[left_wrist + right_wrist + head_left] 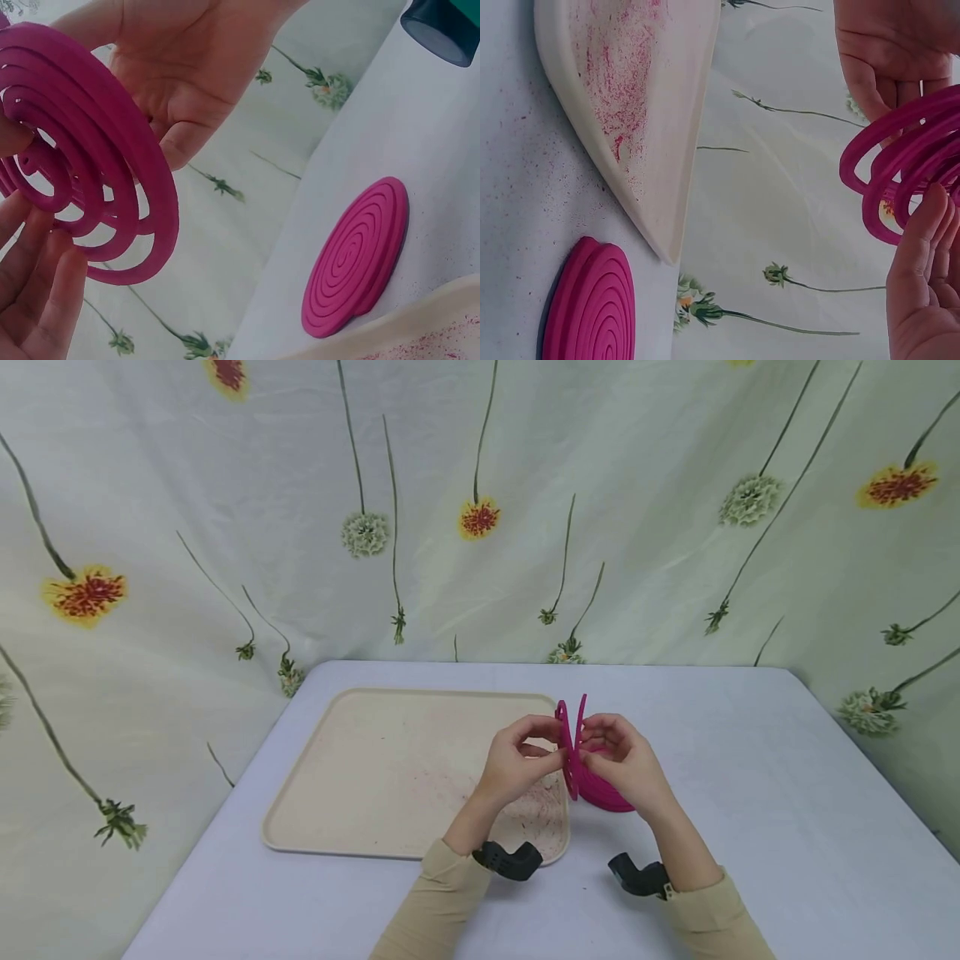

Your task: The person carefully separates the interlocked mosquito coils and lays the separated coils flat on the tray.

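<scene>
Two magenta mosquito coils (157, 187) are held upright above the table's right-centre, spread apart at the top like a narrow V. My left hand (513, 760) pinches the left coil (562, 724) between thumb and fingers. On the other side, my right hand (628, 767) pinches the right coil (581, 717). In the right wrist view the rings of the held coils (885, 225) overlap, with gaps showing through. Below the hands, a flat stack of magenta coils (611, 800) lies on the table, partly hidden by the right hand in the head view.
A cream tray (352, 768) lies on the left of the white table (750, 760), its right edge beside the coil stack. Pink crumbs (619, 97) are scattered over the tray's right end. A flower-printed cloth (637, 485) hangs behind.
</scene>
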Action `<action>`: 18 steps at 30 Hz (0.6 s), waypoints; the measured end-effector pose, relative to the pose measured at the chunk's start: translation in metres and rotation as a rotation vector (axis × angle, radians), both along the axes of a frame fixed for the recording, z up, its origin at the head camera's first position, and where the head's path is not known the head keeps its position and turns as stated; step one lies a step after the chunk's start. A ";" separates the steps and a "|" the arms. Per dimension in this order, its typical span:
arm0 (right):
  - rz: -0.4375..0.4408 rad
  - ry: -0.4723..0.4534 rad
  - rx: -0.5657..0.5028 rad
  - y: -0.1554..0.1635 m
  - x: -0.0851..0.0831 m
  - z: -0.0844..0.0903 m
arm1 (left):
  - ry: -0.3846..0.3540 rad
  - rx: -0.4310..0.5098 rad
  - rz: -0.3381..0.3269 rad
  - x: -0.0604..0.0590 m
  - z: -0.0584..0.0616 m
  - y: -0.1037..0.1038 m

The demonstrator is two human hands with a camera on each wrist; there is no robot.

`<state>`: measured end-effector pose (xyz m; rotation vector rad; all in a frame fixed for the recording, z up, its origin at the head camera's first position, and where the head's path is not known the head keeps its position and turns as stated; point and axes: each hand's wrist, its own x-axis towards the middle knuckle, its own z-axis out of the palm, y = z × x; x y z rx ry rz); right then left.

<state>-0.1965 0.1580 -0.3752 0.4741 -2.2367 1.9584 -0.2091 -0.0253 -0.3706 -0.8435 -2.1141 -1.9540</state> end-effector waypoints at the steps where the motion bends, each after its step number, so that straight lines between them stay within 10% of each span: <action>1: 0.000 -0.006 -0.006 0.000 0.000 0.001 | 0.005 0.010 0.000 -0.003 -0.005 0.001; 8: 0.052 -0.027 -0.020 0.001 0.000 0.000 | 0.002 0.022 0.004 -0.007 -0.012 0.004; 18: 0.064 0.002 -0.037 0.002 -0.003 -0.004 | -0.055 0.032 -0.024 0.015 0.016 0.004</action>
